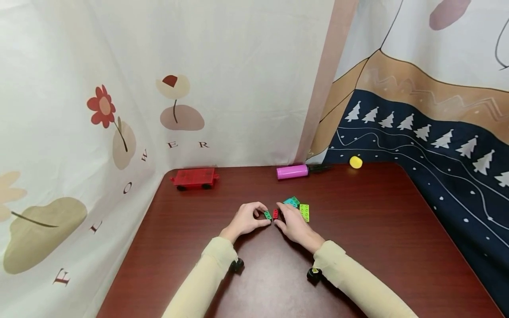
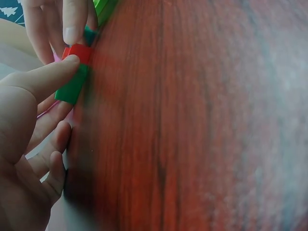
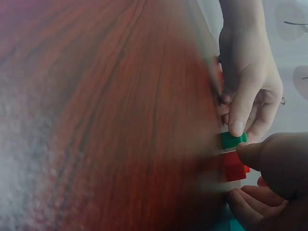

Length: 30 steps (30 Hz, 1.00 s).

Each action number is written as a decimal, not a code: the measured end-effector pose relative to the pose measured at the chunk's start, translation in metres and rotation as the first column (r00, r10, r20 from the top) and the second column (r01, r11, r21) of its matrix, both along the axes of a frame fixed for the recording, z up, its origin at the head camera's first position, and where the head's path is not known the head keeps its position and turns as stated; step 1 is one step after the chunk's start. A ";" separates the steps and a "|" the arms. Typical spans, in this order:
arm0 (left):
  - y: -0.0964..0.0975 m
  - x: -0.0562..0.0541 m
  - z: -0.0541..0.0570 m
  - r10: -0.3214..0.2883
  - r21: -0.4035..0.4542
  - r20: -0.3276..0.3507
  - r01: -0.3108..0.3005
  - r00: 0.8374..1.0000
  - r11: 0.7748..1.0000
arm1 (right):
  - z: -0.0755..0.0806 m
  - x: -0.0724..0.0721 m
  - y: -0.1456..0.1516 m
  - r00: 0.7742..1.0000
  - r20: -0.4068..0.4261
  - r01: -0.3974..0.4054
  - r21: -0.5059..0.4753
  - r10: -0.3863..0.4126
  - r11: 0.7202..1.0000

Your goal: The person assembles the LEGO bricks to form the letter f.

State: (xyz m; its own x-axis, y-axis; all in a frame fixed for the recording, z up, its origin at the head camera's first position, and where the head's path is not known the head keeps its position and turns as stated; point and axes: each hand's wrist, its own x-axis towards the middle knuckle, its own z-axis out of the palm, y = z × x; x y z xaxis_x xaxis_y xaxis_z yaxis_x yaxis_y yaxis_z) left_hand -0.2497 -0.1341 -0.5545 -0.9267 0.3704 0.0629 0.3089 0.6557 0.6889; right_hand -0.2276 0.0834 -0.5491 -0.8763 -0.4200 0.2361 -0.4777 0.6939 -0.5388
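The left hand [image 1: 247, 218] pinches a small green brick [image 1: 267, 215] between thumb and fingers, near the middle of the tabletop [image 1: 191, 274]. The brick's long axis slants, its far end leaning left and its near end pointing right toward the person's midline, with its studs facing up. Just beside it, a red brick [image 1: 275, 214] runs almost straight away from the person, so the two draw closest at their near ends. The right hand [image 1: 296, 224] has its thumb and fingers about the red brick; whether they actually grip it is hard to tell from these angles. Beyond that hand lie a partly hidden teal brick [image 1: 289, 202] and a lime brick [image 1: 304, 212], the latter lengthwise away from the person. Farther back, a red wagon [image 1: 195, 178] lies left to right.
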 end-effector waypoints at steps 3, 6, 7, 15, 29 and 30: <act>0.000 0.000 -0.002 0.003 0.016 0.013 -0.003 1.000 1.000 | -0.003 -0.001 -0.001 1.000 -0.007 0.002 -0.007 -0.002 1.000; 0.000 0.000 -0.002 0.002 0.043 0.006 -0.003 1.000 0.999 | -0.005 -0.003 -0.001 0.999 -0.033 -0.001 -0.014 0.001 1.000; 0.000 -0.001 -0.002 0.002 0.054 0.004 -0.002 1.000 0.999 | -0.005 -0.004 -0.001 0.999 -0.046 -0.004 -0.016 0.003 1.000; 0.000 0.001 -0.007 -0.006 0.110 -0.016 0.008 1.000 0.994 | -0.009 -0.005 -0.002 0.998 -0.065 -0.010 -0.031 0.008 0.999; 0.001 -0.001 -0.008 0.001 0.110 -0.038 0.003 0.999 0.994 | -0.001 -0.009 0.003 0.999 0.024 0.028 -0.193 -0.024 0.981; 0.001 -0.001 -0.009 0.002 0.108 -0.041 0.003 0.999 0.994 | 0.000 -0.009 0.003 1.000 0.026 0.021 -0.201 -0.016 0.979</act>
